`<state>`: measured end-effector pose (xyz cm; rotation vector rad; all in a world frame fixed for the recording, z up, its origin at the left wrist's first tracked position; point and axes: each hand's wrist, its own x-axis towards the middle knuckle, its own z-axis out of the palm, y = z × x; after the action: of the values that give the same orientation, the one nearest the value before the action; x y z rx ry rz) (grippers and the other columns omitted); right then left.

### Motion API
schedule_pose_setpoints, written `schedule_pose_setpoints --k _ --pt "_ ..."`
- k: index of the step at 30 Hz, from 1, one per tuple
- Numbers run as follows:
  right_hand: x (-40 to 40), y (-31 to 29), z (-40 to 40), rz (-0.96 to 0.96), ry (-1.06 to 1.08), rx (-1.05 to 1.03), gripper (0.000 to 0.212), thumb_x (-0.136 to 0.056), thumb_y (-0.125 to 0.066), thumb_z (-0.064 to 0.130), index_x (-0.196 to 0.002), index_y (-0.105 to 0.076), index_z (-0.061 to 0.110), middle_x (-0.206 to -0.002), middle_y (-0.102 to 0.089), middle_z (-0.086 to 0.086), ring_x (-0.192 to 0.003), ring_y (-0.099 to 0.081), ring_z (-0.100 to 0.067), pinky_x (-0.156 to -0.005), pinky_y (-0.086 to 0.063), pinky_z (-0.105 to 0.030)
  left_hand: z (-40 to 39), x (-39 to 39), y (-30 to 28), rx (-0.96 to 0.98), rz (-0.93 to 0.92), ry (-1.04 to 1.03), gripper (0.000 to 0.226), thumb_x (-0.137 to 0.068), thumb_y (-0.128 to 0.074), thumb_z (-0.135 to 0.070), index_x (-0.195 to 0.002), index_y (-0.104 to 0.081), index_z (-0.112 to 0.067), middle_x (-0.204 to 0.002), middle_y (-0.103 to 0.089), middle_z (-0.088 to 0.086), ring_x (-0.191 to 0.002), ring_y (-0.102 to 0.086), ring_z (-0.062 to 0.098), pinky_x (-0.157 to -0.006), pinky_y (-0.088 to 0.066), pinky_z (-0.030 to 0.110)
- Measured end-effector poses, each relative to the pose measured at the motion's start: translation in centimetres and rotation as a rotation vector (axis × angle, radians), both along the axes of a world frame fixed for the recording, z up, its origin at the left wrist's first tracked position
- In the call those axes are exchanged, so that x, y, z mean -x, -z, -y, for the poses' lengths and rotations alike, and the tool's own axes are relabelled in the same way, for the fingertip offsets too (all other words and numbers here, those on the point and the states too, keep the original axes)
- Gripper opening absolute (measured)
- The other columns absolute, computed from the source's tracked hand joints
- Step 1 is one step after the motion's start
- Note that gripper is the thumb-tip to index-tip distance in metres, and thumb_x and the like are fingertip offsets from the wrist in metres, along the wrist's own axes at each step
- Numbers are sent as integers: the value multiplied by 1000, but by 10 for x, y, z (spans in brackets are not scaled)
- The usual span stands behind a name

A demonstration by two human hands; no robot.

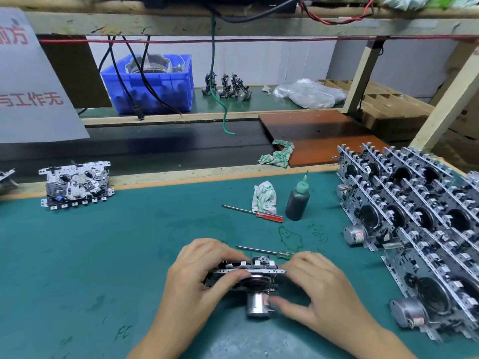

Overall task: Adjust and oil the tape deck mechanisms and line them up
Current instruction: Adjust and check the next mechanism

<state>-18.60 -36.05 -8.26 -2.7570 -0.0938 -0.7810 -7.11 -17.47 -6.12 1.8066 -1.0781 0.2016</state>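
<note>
Head view: tape deck mechanism (pixel 255 274) held between both hands.

green-topped bench (pixel 103 255); wooden shelf frame (pixel 233 25); white wall (pixel 272 60)

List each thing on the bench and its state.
Held mechanism: gripped by left hand and right hand.
Oil bottle: upright, capped.
Red screwdriver: lying flat.
Green screwdriver: lying flat.
Stacked mechanisms: standing in rows.

head | worn, faces forward-down | close over green mat (pixel 103 255) | single view
</note>
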Motion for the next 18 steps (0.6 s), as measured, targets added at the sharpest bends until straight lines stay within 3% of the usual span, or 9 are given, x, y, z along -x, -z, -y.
schedule_pose_setpoints --k 5,9,12,14,16,18 --pt "-1 -4 5 -5 -14 107 32 -80 -60 50 -72 -62 20 -71 -59 11 -76 -57 -15 -74 -42 -24 0 0 -1 19 -17 13 11 -80 -63 -41 -87 -66 -33 -88 -65 -23 -92 -58 4 -80 -44 33" --pt "1 -9 3 -97 8 44 35 -76 -59 57 -75 -66 22 -74 -60 13 -78 -56 -12 -72 -45 -25 0 -1 0 13 -18 7 14 -80 -63 -41 -83 -70 -29 -87 -66 -22 -91 -59 4 -80 -45 32" --pt "-4 -18 1 -228 34 -273 38 -67 -63 62 -95 -64 36 -89 -59 23 -93 -52 1 -82 -45 -24 0 -1 0 16 -23 8 16 -80 -63 -40 -83 -71 -26 -87 -66 -21 -90 -58 4 -79 -45 31" --pt "-11 -21 -5 -315 -12 -510 44 -66 -68 56 -106 -57 44 -100 -56 26 -104 -50 2 -90 -39 -19 -1 -1 0 26 -24 13 12 -80 -64 -40 -83 -70 -30 -87 -66 -22 -90 -59 4 -79 -45 31" --pt "-19 -21 -11 -325 -65 -585 37 -67 -72 45 -101 -56 47 -103 -55 26 -105 -51 0 -91 -38 -17 -1 -1 0 23 -26 15 13 -80 -63 -40 -88 -67 -32 -89 -65 -23 -90 -59 4 -79 -45 31" --pt "-23 -21 -16 -306 -83 -632 30 -67 -74 38 -92 -58 43 -99 -58 23 -102 -54 -3 -91 -40 -23 -2 -1 -1 16 -27 18 15 -80 -63 -41 -93 -64 -33 -90 -65 -23 -91 -59 4 -78 -45 32"
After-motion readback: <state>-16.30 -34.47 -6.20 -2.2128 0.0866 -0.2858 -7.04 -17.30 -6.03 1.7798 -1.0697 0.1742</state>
